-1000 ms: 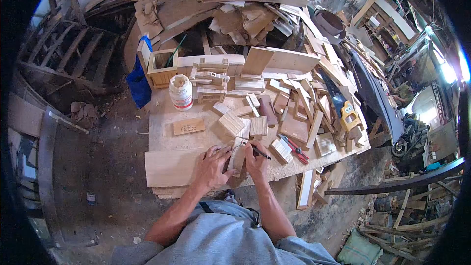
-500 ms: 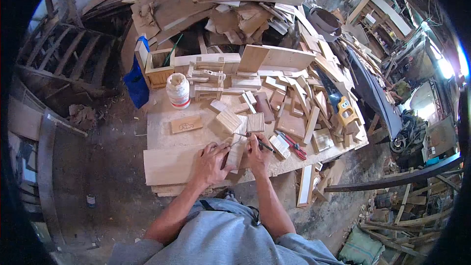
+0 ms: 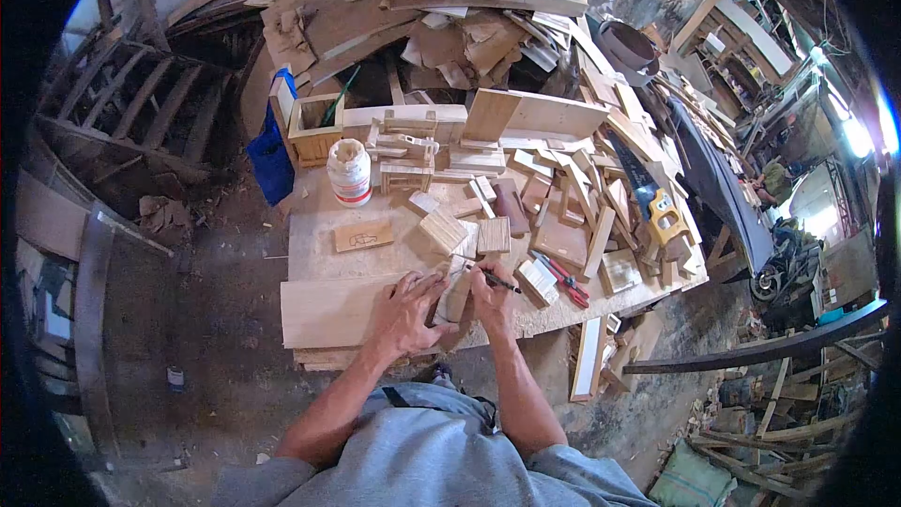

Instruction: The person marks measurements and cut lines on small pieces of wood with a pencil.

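Note:
A narrow pale wood strip (image 3: 455, 289) lies near the front edge of the workbench, between my two hands. My left hand (image 3: 411, 312) rests with fingers spread on a wide plank (image 3: 328, 312), its fingertips and thumb at the strip's left side. On the other side, my right hand (image 3: 492, 302) is closed around a dark pencil (image 3: 499, 279), whose tip end is over the strip. Two small wood blocks, one tilted (image 3: 442, 229) and one square (image 3: 494, 236), sit just beyond. A block with a car drawing (image 3: 364, 236) lies to the left.
A white jar (image 3: 349, 174) stands at the left, beside a wooden box (image 3: 316, 127). Red-handled pliers (image 3: 566, 280), a yellow-handled saw (image 3: 664, 216) and many offcuts cover the right side. A wooden jig-like assembly (image 3: 405, 152) stands toward the back.
My right hand has shifted slightly, and the pencil lies at a somewhat different angle over the strip. My left hand stays on the plank. The whole view has moved a little.

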A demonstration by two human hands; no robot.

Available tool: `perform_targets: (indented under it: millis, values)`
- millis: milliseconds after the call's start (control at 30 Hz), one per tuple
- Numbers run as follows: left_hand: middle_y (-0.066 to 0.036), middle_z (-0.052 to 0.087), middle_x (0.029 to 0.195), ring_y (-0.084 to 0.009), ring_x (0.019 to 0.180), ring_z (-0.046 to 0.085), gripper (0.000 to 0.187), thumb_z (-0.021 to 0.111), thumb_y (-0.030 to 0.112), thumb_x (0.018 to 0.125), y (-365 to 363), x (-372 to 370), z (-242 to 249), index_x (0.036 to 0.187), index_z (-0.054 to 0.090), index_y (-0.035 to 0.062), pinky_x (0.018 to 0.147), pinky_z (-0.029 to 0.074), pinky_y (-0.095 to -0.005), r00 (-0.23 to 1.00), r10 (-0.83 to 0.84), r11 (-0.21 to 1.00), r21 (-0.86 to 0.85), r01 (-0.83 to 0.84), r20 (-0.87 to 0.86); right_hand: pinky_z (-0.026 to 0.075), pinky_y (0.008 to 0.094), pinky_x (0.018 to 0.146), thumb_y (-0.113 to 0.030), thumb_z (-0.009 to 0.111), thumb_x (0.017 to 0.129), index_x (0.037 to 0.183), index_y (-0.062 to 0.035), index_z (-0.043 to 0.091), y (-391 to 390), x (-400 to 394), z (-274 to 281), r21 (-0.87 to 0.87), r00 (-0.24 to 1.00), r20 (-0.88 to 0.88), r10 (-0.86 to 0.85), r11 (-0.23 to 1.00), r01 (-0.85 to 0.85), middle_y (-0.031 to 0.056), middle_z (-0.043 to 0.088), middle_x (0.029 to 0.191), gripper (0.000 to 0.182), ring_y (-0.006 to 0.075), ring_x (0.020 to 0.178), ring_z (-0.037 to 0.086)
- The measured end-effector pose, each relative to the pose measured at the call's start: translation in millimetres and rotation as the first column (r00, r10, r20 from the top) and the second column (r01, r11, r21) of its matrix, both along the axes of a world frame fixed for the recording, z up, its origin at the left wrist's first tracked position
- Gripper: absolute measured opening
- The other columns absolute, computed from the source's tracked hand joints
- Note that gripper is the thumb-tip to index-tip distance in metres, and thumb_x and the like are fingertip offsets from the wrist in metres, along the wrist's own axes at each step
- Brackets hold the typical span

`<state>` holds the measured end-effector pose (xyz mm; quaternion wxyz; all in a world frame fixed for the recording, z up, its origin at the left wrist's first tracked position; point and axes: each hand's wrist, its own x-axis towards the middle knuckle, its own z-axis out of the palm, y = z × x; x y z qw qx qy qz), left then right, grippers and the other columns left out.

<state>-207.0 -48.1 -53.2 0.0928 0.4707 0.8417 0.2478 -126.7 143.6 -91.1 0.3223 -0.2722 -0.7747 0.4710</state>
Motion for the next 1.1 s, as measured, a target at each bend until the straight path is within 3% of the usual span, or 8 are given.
perform_targets:
  millis: [100, 200, 400, 533, 667, 800, 900, 1100]
  values:
    - [-0.004, 0.051, 0.161, -0.0331, 0.147, 0.042, 0.091, 0.079, 0.061, 0.081, -1, 0, 8, 0.156, 0.051, 0.0177, 0.118, 0.037, -0.0516, 1.000, -0.006, 1.000, -0.015, 0.006, 0.007, 0.051, 0.0317, 0.070, -0.010, 0.066, 0.096, 0.100, 0.0001, 0.070, -5, -2, 9, -0.188, 0.997, -0.067, -0.026, 0.982, 0.013, 0.0063, 0.067, 0.083, 0.012, 0.0124, 0.077, 0.060]
    - [-0.004, 0.051, 0.161, -0.0320, 0.148, 0.042, 0.092, 0.079, 0.061, 0.081, 0, 0, 1, 0.157, 0.050, 0.0181, 0.118, 0.037, -0.0520, 1.000, -0.006, 1.000, 0.011, 0.005, 0.015, 0.051, 0.0314, 0.070, -0.009, 0.066, 0.094, 0.100, 0.0008, 0.071, -6, -1, 17, -0.044, 1.000, -0.019, -0.019, 0.999, 0.018, 0.0070, 0.068, 0.083, 0.012, 0.0127, 0.077, 0.061]
    - [-0.003, 0.051, 0.160, -0.0305, 0.147, 0.042, 0.093, 0.082, 0.057, 0.078, 0, 1, 11, 0.155, 0.051, 0.0165, 0.118, 0.036, -0.0530, 1.000, -0.004, 1.000, -0.023, 0.004, -0.002, 0.050, 0.0303, 0.065, -0.011, 0.067, 0.095, 0.097, 0.0004, 0.070, 1, -1, -4, -0.133, 0.998, -0.045, -0.041, 0.991, 0.035, 0.0029, 0.065, 0.082, 0.011, 0.0118, 0.070, 0.059]
    - [-0.011, 0.054, 0.152, -0.0356, 0.145, 0.043, 0.092, 0.088, 0.055, 0.071, -3, 3, -4, 0.144, 0.057, 0.0091, 0.117, 0.036, -0.0549, 0.997, 0.062, 0.976, 0.205, -0.072, 0.054, 0.045, 0.0248, 0.058, -0.019, 0.068, 0.100, 0.106, -0.0046, 0.070, -3, 9, 25, -0.568, 0.948, -0.264, -0.180, 0.823, -0.002, 0.0007, 0.065, 0.085, 0.016, 0.0076, 0.069, 0.056]
    - [-0.018, 0.053, 0.143, -0.0415, 0.142, 0.042, 0.087, 0.091, 0.046, 0.066, -6, 26, -8, 0.136, 0.059, 0.0047, 0.120, 0.033, -0.0555, 0.981, 0.190, 0.950, 0.258, -0.175, -0.036, 0.040, 0.0220, 0.052, -0.017, 0.066, 0.101, 0.105, -0.0028, 0.065, 12, 25, 21, -0.456, 0.973, -0.153, -0.174, 0.886, 0.087, 0.0024, 0.063, 0.082, 0.015, 0.0072, 0.060, 0.051]
    - [-0.019, 0.056, 0.138, -0.0405, 0.140, 0.044, 0.065, 0.084, 0.029, 0.070, -9, 11, -12, 0.127, 0.064, 0.0030, 0.118, 0.035, -0.0557, 0.986, 0.168, 0.951, 0.264, -0.161, -0.006, 0.043, 0.0252, 0.052, -0.012, 0.064, 0.101, 0.109, -0.0026, 0.065, 19, 42, 20, -0.519, 0.949, -0.289, -0.125, 0.853, -0.046, 0.0054, 0.067, 0.085, 0.012, 0.0101, 0.062, 0.055]
    - [-0.019, 0.055, 0.140, -0.0422, 0.140, 0.044, 0.073, 0.081, 0.021, 0.067, -18, -10, -20, 0.134, 0.060, 0.0024, 0.122, 0.032, -0.0533, 0.992, 0.120, 0.973, 0.202, -0.111, -0.036, 0.045, 0.0243, 0.057, -0.013, 0.062, 0.103, 0.109, 0.0010, 0.066, 16, 52, 24, -0.529, 0.939, -0.330, -0.097, 0.843, -0.099, 0.0044, 0.066, 0.087, 0.015, 0.0093, 0.068, 0.057]
    - [-0.019, 0.057, 0.138, -0.0410, 0.139, 0.046, 0.067, 0.082, 0.022, 0.067, -23, -22, -25, 0.129, 0.064, 0.0031, 0.120, 0.035, -0.0523, 0.990, 0.118, 0.955, 0.266, -0.133, 0.075, 0.047, 0.0294, 0.059, -0.020, 0.059, 0.107, 0.108, 0.0002, 0.067, 0, 69, 48, -0.605, 0.958, -0.236, -0.162, 0.796, -0.015, 0.0072, 0.065, 0.087, 0.022, 0.0121, 0.069, 0.057]
